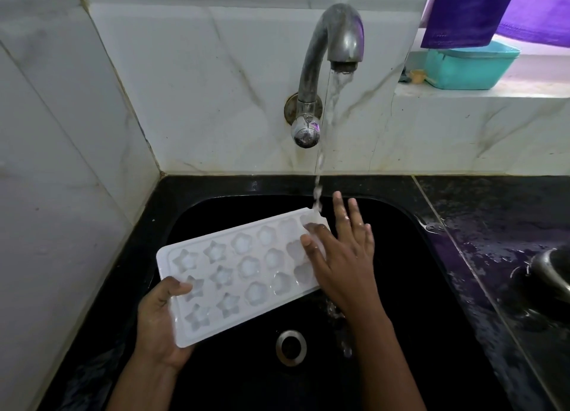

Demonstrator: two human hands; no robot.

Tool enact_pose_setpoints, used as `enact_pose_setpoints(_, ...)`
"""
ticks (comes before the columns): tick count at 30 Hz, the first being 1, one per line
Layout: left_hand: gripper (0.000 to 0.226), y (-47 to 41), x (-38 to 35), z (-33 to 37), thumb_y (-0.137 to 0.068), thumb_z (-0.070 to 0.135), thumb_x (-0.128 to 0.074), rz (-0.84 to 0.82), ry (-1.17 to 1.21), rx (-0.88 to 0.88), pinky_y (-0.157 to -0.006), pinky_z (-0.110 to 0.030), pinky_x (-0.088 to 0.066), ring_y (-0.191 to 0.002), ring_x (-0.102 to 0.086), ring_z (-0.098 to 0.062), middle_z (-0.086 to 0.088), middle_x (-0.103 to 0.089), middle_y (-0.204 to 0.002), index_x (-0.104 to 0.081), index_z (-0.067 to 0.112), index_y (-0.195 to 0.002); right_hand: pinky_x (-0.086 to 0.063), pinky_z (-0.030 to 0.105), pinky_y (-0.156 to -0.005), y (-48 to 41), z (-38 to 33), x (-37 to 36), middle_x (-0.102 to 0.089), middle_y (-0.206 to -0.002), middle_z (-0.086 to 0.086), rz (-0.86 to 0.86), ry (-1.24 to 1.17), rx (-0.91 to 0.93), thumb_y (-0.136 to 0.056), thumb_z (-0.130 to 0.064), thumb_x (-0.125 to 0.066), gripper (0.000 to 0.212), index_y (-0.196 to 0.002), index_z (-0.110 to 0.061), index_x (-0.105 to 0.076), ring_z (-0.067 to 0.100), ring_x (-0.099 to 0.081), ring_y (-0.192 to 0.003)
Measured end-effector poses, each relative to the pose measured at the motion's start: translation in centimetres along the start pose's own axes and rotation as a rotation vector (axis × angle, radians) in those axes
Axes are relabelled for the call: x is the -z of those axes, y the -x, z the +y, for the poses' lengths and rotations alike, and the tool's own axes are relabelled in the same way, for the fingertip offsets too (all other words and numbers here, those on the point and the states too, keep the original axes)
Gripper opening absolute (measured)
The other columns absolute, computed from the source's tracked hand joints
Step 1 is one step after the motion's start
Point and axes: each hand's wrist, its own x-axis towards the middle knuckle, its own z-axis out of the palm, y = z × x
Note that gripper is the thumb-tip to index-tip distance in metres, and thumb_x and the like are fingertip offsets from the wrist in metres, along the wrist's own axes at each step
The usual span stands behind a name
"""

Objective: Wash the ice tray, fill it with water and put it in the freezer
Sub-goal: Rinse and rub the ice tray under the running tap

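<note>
Head view looks down on a white ice tray (243, 273) held tilted over a black sink (410, 287), its far right corner under the stream of water (320, 176) running from a metal tap (336, 49). Of the hands, the left hand (160, 321) grips the tray's near left end (thumb on top), while the right hand (342, 256) lies open, fingers spread, on the tray's right end beside the stream.
</note>
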Motion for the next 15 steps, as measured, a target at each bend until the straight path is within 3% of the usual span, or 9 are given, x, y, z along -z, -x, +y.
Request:
enact_pose_setpoints(3, 0.062, 0.0, -0.4, -0.4, -0.018, 0.023, -0.080, -0.012, -0.034, 0.015, -0.055, -0.043, -0.058, -0.071, -0.072, -0.031, -0.014, -0.073, -0.086, -0.079, 0.014, -0.079, 0.008, 0.041, -0.114, 0.2, -0.6, -0.1, 0.011, -0.158, -0.006, 0.012, 0.024, -0.073, -0.087, -0.066, -0.011, 0.069, -0.127, -0.031, -0.054, 0.007, 0.021, -0.142)
enact_pose_setpoints(5, 0.041, -0.1, -0.2, -0.3, -0.039, 0.023, -0.072, 0.003, -0.013, -0.010, -0.055, -0.042, -0.058, -0.071, -0.072, -0.029, -0.012, -0.073, -0.085, -0.080, 0.015, -0.078, 0.011, 0.040, -0.114, 0.2, -1.6, -0.3, 0.016, -0.158, -0.007, -0.036, -0.009, -0.051, -0.084, -0.067, -0.010, 0.073, -0.139, -0.030, -0.043, 0.006, 0.026, -0.140)
enact_pose_setpoints(7, 0.036, 0.0, 0.2, 0.0, -0.049, 0.021, -0.064, 0.026, 0.002, -0.025, -0.056, -0.043, -0.058, -0.072, -0.072, -0.029, -0.012, -0.073, -0.087, -0.079, 0.016, -0.081, 0.014, 0.036, -0.113, 0.1, -1.6, -0.2, 0.013, -0.158, -0.010, -0.053, -0.052, -0.011, -0.085, -0.066, -0.012, 0.071, -0.138, -0.032, -0.043, 0.003, 0.027, -0.139)
enact_pose_setpoints(11, 0.071, -0.1, 0.4, 0.0, -0.015, 0.025, -0.081, 0.018, -0.044, -0.010, -0.060, -0.046, -0.058, -0.076, -0.071, -0.032, -0.014, -0.072, -0.092, -0.079, 0.014, -0.085, 0.009, 0.041, -0.114, 0.1, -0.7, -0.1, 0.005, -0.160, -0.004, 0.026, 0.014, -0.087, -0.088, -0.063, -0.010, 0.067, -0.121, -0.031, -0.058, 0.005, 0.021, -0.141)
enact_pose_setpoints(15, 0.072, -0.2, 0.0, -0.3, -0.015, 0.024, -0.081, -0.011, -0.044, 0.000, -0.058, -0.043, -0.058, -0.076, -0.072, -0.031, -0.013, -0.072, -0.091, -0.079, 0.013, -0.086, 0.008, 0.044, -0.114, 0.3, -2.2, -1.0, 0.015, -0.158, -0.004, -0.001, 0.011, -0.081, -0.086, -0.066, -0.012, 0.073, -0.136, -0.026, -0.045, 0.009, 0.023, -0.142)
